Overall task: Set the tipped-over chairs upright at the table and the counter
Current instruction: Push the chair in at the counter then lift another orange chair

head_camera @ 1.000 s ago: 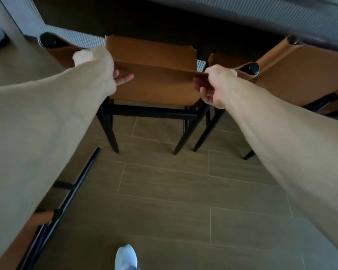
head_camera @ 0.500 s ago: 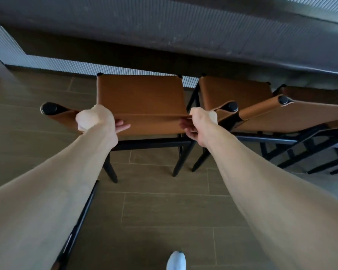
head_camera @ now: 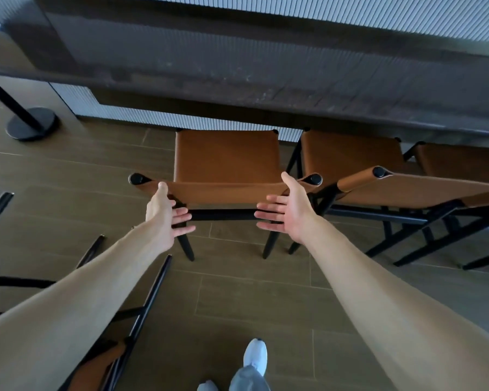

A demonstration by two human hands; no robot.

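Wood-look tile floor [head_camera: 251,292] under a dark tabletop [head_camera: 266,80]; left hand [head_camera: 164,215] and right hand [head_camera: 288,213] spread flat, empty, flanking the upright chair's [head_camera: 226,156] backrest.

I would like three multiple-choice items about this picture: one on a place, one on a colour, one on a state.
1. Where does the chair between the hands stand?
A. On the counter
B. At the counter, upright on the floor
C. Tipped over by the shoe

2. What colour is its seat?
A. Tan-brown
B. White
C. Green

3. How are the left hand and right hand?
A. Both grip the backrest
B. One grips
C. Both open

Answers: 1 B, its legs stand on the floor at the counter. 2 A, the seat is tan-brown. 3 C, all fingers are spread and hold nothing.
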